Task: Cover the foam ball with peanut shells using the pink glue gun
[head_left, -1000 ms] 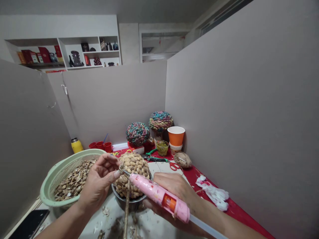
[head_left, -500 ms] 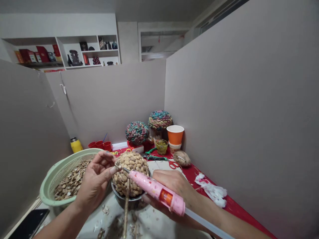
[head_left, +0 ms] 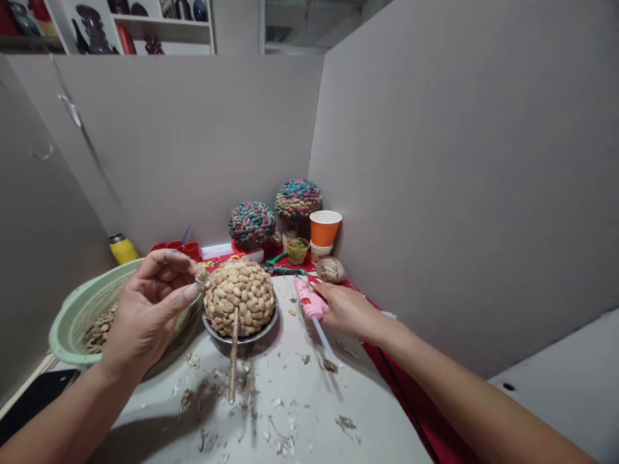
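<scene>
A ball [head_left: 244, 290] coated in tan shells [head_left: 256, 303] sat in a metal bowl [head_left: 265, 332], a stick [head_left: 233, 370] jutting from its front. Just left of it, the left hand [head_left: 147, 303] pinched a small shell-like piece [head_left: 202, 278] between thumb and fingers. To the right, the right hand [head_left: 345, 310] held a pink glue gun [head_left: 310, 301]. A green basket [head_left: 62, 332] of loose shells [head_left: 99, 332] stood beyond the left hand.

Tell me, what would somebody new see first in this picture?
Probably the round tan ball covered in nut-like shells, sitting in a round silver metal bowl near the middle, with a thin brown stick poking toward the viewer. Then the bright pink glue gun to its right, beside the right hand. Behind them, two rounded, knobbly, multicoloured balls stand out against the smooth grey partition.
</scene>
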The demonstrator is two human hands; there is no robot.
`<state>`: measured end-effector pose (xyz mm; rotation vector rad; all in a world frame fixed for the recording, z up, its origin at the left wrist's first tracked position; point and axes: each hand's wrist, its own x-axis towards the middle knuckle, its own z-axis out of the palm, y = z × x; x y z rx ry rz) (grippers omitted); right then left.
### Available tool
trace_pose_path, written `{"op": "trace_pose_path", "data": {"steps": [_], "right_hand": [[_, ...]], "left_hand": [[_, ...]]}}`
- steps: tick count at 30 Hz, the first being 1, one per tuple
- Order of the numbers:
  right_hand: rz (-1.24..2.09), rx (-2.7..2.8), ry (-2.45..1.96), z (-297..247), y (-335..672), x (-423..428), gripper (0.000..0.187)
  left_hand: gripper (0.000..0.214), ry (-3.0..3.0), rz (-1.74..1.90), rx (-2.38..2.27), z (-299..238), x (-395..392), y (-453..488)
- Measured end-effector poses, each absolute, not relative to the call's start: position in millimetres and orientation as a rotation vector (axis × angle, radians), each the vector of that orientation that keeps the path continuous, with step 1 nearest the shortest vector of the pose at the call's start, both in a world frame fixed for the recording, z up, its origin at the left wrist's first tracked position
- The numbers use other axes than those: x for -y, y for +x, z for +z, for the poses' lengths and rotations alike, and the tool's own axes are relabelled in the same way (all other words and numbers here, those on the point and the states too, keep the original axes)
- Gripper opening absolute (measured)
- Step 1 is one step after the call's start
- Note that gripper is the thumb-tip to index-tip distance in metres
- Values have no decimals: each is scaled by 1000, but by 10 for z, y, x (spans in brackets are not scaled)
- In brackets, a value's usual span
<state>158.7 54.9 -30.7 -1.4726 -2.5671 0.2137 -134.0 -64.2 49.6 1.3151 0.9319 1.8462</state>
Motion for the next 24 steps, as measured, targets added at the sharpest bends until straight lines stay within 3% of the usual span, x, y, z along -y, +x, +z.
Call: {"op": "trace_pose_path", "data": {"steps": [5,10,18,24], "right_hand": [[300,2645,-1527,-629,1673,-652,29],[256,2678,-1462,-501,1740,-661,33],[296,2160,-651,-164,1081,-594,28],[429,2163,-537,-272,624,-731,37]], "left_hand": [[25,1454,1654,-1138,304,636,-1379],[17,1665,1528,-1322,87,660,-1409],[21,2290,1440,-1475,-46,627,-1323],[31,2340,1502,-1490,-27,676,-1310]]}}
